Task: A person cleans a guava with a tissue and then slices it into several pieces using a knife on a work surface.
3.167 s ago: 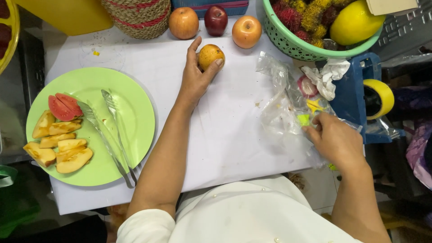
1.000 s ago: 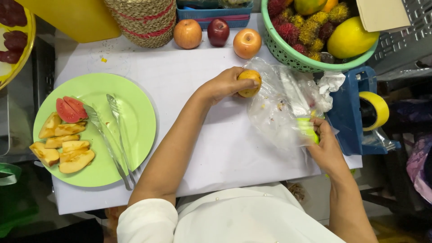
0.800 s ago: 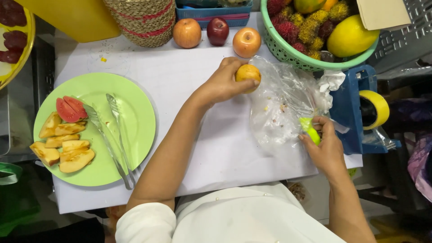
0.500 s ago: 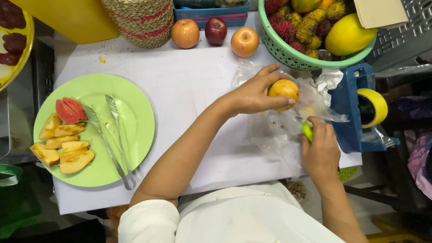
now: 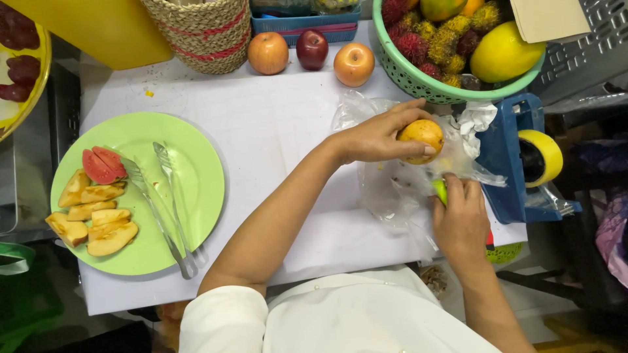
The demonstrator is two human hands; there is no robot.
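The left hand [image 5: 376,136] is clamped around a yellow-orange fruit [image 5: 420,139] above the clear plastic bag [image 5: 399,186], whose edge the right hand [image 5: 460,221] at five o'clock pinches together with a small green object [image 5: 440,190], the green basket [image 5: 428,82] lying at twelve.

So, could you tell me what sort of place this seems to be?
Probably a fruit-cutting stall or prep counter. A green basket is heaped with mixed fruit, a green plate holds cut slices and tongs, and the left hand holds an orange fruit over a clear plastic bag.
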